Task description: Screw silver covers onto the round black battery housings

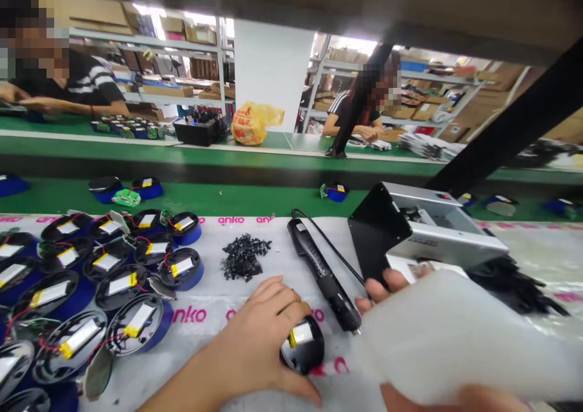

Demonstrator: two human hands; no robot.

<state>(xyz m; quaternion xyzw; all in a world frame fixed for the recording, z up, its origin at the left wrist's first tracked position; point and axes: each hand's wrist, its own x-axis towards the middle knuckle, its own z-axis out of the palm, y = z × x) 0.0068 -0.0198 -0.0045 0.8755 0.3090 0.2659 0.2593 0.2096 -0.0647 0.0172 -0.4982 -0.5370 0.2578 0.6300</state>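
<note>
Left hand (262, 333) is curled round a little black housing (308, 350), bottom centre of the frame. Right hand (380, 289)'s gripping some blurry whitish container (455, 339), lower right, near a black screwdriver (324, 273).

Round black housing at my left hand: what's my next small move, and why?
I'd probably bring the translucent white object toward the round black housing: the left hand curls around the housing, seemingly steadying it, while the right hand holds the object off to the right. Blur hides what the object is.
</note>
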